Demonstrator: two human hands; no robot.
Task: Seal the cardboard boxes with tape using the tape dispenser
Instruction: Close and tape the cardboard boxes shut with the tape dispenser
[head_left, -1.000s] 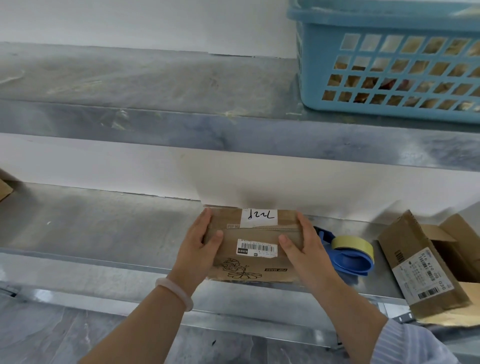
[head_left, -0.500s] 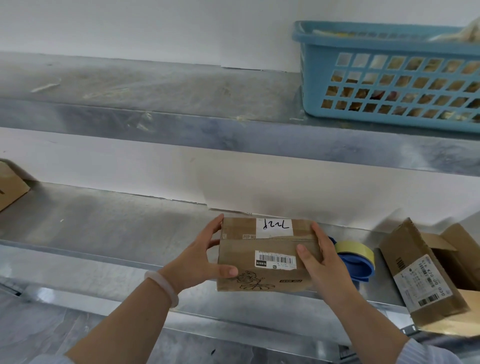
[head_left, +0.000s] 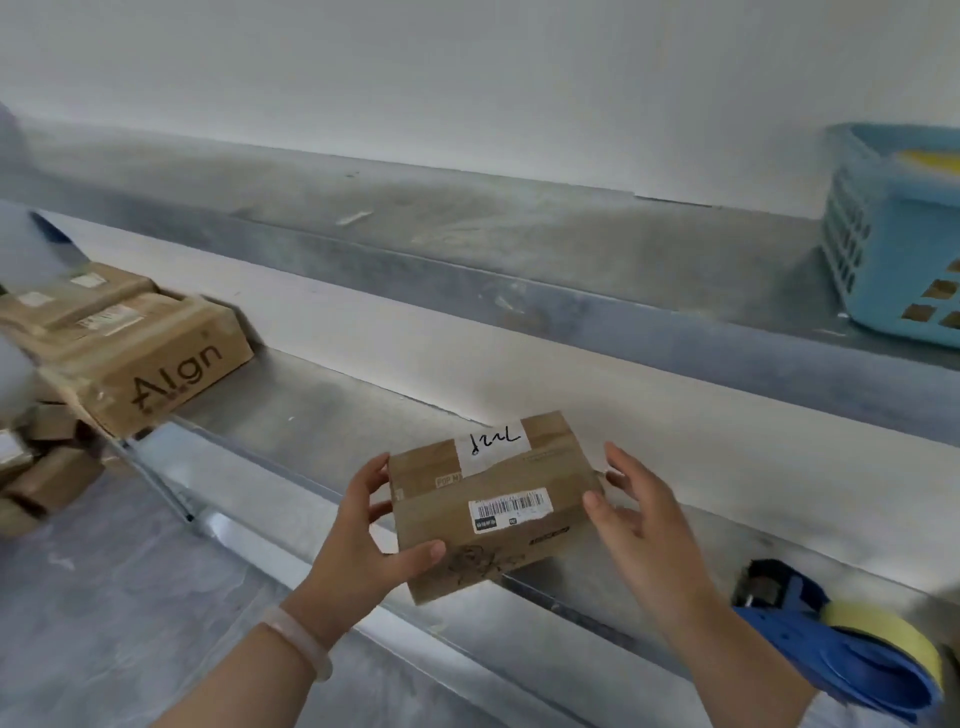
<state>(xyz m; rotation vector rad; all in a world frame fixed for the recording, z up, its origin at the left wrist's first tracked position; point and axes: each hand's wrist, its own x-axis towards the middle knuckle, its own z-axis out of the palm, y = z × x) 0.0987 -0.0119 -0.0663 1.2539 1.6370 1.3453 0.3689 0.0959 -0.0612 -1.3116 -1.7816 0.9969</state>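
Left hand (head_left: 363, 551) round the cardboard box (head_left: 493, 499), right hand (head_left: 639, 525) wide open at its 3 o'clock, tape dispenser (head_left: 841, 649) down at 4 o'clock

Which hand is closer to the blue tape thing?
Right. The right hand is beside the box, up-left of the tape dispenser; the left hand grips the box's far end.

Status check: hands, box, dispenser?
Left hand grips small cardboard box, held tilted above shelf. Right hand open at box's right end. Tape dispenser untouched on shelf, far right. Nothing in the way.
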